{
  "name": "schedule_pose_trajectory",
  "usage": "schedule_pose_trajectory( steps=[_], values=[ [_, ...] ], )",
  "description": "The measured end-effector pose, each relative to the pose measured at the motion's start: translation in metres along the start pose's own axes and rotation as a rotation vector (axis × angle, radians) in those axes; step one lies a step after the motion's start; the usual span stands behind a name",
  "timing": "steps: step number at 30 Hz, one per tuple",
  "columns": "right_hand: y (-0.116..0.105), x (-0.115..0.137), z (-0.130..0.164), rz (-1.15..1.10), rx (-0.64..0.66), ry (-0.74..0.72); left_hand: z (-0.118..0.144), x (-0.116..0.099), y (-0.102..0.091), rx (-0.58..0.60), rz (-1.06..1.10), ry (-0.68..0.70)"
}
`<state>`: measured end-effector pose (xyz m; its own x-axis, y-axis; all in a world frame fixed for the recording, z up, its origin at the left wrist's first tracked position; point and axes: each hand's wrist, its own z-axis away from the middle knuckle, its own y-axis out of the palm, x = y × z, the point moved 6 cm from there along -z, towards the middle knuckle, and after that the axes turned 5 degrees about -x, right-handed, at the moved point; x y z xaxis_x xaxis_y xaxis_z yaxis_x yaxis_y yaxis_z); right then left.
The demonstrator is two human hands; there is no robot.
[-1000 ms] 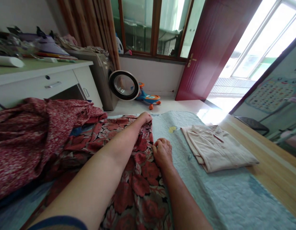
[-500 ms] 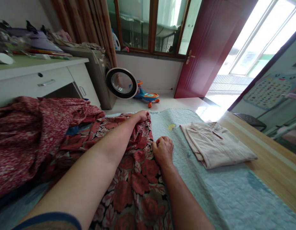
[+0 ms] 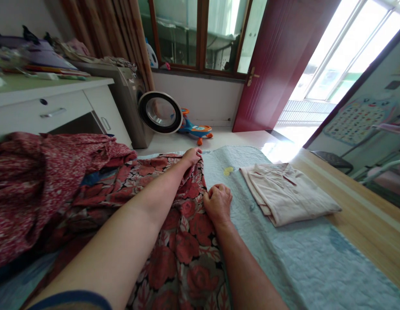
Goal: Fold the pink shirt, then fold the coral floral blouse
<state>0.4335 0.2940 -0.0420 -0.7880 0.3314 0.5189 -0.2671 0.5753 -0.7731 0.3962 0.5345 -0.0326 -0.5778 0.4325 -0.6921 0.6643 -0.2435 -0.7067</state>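
Note:
A red and black floral garment [image 3: 190, 241] lies spread on a pale blue quilted cover [image 3: 316, 258]. My left hand [image 3: 192, 156] reaches to its far right corner, fingers closed on the cloth there. Closer to me, my right hand [image 3: 218, 201] rests at the garment's right edge with its fingers curled and the thumb side against the cloth; the fingertips are partly hidden. Folds run through the fabric between the two hands. To the right sits a folded beige shirt [image 3: 290, 193], apart from both hands.
A heap of red speckled cloth [image 3: 57, 185] lies at the left. Beyond the bed stand a white cabinet [image 3: 70, 107], a washing machine with its round door [image 3: 160, 112] swung out, and a blue and orange ride-on toy [image 3: 196, 130]. A dark red door [image 3: 261, 64] stands ajar.
The whole view has shifted slightly, so things sit a little further left. Both hands keep nearly the same places on the floral garment.

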Motion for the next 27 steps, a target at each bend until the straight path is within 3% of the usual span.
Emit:
schedule_pose_trajectory(
  steps=[4, 9, 11, 13, 15, 20, 27],
  values=[
    [-0.001, 0.0, 0.001, 0.037, 0.005, 0.004, 0.013, -0.004, -0.003, -0.072, -0.16, 0.047],
    [-0.002, 0.0, 0.001, 0.053, 0.037, 0.015, 0.03, -0.027, -0.031, -0.269, -0.549, 0.121],
    [-0.002, 0.001, 0.001, 0.058, 0.047, 0.019, 0.041, -0.035, -0.03, -0.163, -0.587, 0.184],
    [-0.002, 0.001, 0.0, 0.065, 0.051, 0.02, 0.058, -0.04, -0.016, 0.042, -0.595, 0.278],
    [-0.001, 0.001, 0.0, 0.074, 0.05, 0.018, 0.077, -0.039, -0.004, 0.138, -0.601, 0.328],
    [-0.002, 0.0, 0.001, 0.096, 0.032, 0.007, 0.103, -0.027, 0.014, 0.185, -0.608, 0.374],
    [-0.003, 0.0, 0.001, 0.112, 0.035, 0.007, 0.09, -0.026, 0.014, 0.153, -0.652, 0.392]
  ],
)
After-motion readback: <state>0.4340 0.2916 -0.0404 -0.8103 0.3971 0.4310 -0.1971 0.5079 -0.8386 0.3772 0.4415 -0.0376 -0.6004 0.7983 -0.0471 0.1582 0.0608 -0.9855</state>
